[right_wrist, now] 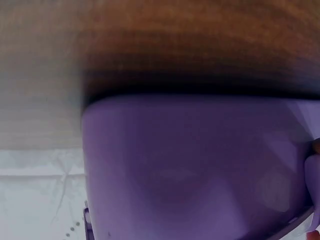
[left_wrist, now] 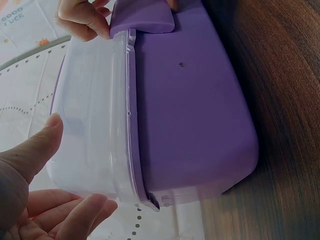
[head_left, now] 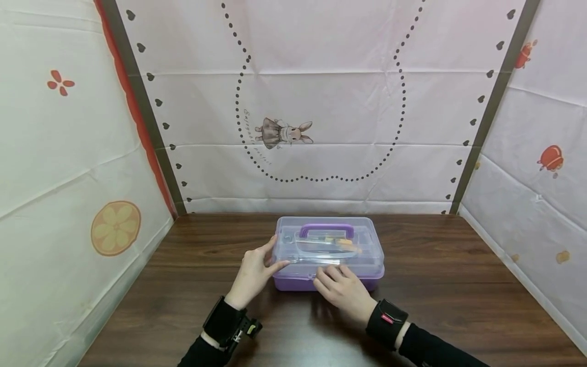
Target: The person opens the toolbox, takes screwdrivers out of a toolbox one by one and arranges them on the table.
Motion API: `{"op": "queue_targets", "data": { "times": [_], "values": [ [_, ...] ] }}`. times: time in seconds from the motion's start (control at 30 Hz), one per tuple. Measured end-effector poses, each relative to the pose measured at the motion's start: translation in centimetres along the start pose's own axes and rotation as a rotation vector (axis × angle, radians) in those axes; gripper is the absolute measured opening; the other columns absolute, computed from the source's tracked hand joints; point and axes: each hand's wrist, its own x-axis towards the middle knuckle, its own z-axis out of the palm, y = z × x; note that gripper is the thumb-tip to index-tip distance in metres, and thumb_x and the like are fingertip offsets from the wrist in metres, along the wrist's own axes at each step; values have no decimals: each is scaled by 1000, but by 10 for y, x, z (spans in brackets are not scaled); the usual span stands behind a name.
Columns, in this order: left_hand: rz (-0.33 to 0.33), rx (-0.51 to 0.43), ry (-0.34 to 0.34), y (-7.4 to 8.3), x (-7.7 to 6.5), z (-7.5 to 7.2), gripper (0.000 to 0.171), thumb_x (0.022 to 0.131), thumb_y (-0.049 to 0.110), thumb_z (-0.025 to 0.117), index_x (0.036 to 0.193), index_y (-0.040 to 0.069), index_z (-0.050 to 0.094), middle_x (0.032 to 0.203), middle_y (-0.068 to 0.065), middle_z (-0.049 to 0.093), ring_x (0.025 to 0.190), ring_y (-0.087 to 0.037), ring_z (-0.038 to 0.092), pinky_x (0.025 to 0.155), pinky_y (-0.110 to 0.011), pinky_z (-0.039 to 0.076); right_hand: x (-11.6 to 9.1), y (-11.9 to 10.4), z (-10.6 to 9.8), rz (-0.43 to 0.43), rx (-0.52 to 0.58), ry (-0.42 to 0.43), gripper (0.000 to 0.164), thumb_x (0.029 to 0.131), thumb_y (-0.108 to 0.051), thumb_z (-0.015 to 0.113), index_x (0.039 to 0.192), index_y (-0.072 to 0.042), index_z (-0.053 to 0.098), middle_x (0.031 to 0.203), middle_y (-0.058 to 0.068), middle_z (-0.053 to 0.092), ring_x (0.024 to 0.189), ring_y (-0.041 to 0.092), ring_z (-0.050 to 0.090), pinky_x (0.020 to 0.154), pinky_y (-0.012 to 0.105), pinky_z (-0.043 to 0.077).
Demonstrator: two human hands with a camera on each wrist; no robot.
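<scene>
A purple storage box (head_left: 293,284) with a clear lid (head_left: 367,244) and a purple carry handle (head_left: 326,228) sits on the table. My left hand (head_left: 252,275) spans the lid's left front corner, its thumb on the lid and its fingers along the left side. At the box's front, my right hand (head_left: 344,290) pinches the purple latch (left_wrist: 142,17), with fingertips on both sides of it. The lid lies down on the base. Through the clear plastic some thin, long items (head_left: 339,242) show, too blurred to name.
The brown wooden table (head_left: 458,285) extends on both sides of the box. White printed cloth (head_left: 321,102) hangs behind the table and along its left and right sides.
</scene>
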Motion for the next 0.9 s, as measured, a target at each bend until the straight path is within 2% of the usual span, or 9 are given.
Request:
{"op": "queue_targets", "data": {
  "times": [0.17, 0.3, 0.43, 0.53, 0.67, 0.73, 0.8, 0.9],
  "values": [
    [-7, 8, -3, 0, 0, 1, 73, 81, 28, 80, 139, -6, 51, 132, -27, 57, 107, -23, 67, 84, -37, 58, 0, 1, 0, -18, -5, 11, 21, 90, -8, 43, 100, -14, 60, 109, 1, 64, 92, 17, 54, 73, 31, 44],
    [-14, -4, -15, 0, -2, 0, 73, 82, 27, 79, 140, -6, 50, 133, -27, 56, 109, -28, 67, 83, -37, 58, 1, 2, -3, -16, 23, -12, 16, 86, -17, 56, 101, -14, 60, 111, 2, 64, 94, 17, 55, 73, 32, 47],
    [-10, -9, -22, 0, -2, -2, 73, 83, 27, 78, 141, -6, 49, 134, -27, 55, 109, -30, 67, 83, -36, 58, 6, 4, -9, 0, 52, -47, 26, 79, -19, 61, 104, -14, 61, 111, 1, 63, 95, 17, 56, 72, 31, 49],
    [-10, -12, -25, 0, -2, -3, 73, 83, 26, 78, 141, -6, 48, 135, -28, 55, 111, -31, 66, 84, -36, 58, 8, 5, -13, 7, 46, -77, 30, 82, -20, 64, 111, -14, 62, 112, 0, 63, 96, 17, 56, 73, 30, 50],
    [-13, -17, -32, 0, -2, -2, 73, 83, 27, 78, 141, -5, 48, 136, -27, 54, 112, -32, 65, 86, -37, 57, 7, 7, -17, 10, 47, -81, 46, 78, -27, 73, 121, -13, 64, 113, 0, 63, 99, 17, 58, 76, 31, 52],
    [-12, -19, -33, 0, -2, -2, 73, 83, 27, 78, 141, -5, 48, 137, -27, 54, 112, -32, 65, 86, -37, 57, 7, 7, -17, 9, 45, -69, 41, 82, -24, 67, 121, -12, 65, 113, 1, 64, 100, 18, 59, 77, 30, 53],
    [-12, -26, -34, -1, -1, -1, 73, 83, 27, 78, 141, -5, 48, 137, -27, 53, 113, -32, 65, 87, -38, 57, 7, 8, -18, 11, 36, -54, 31, 89, -19, 54, 117, -12, 67, 112, 2, 64, 99, 19, 60, 75, 30, 54],
    [-9, -30, -33, -2, -1, -1, 73, 83, 27, 78, 141, -5, 48, 137, -28, 53, 113, -32, 64, 86, -38, 57, 8, 9, -18, 19, 35, -47, 30, 93, -16, 45, 114, -13, 66, 114, 3, 64, 101, 20, 61, 73, 31, 55]
  ]
}}
